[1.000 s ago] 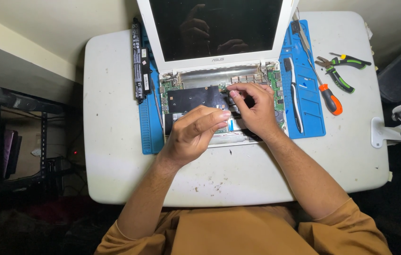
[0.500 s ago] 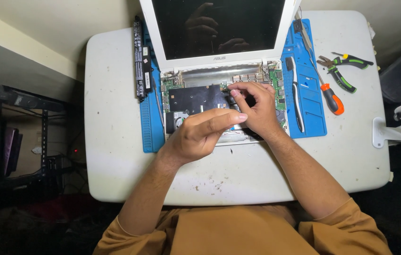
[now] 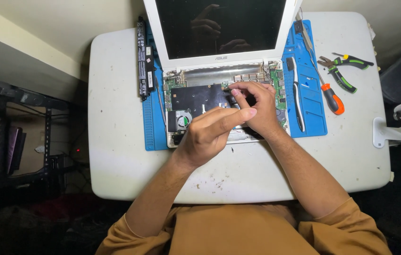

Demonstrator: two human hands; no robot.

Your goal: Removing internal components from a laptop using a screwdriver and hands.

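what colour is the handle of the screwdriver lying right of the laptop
Orange and black: the screwdriver handle shows best in the head view, on the white table.

Left hand (image 3: 210,134) over right hand (image 3: 252,106)

Single head cam, looking steeply down at the desk (image 3: 115,156) from above, mid-range, forearms entering bottom.
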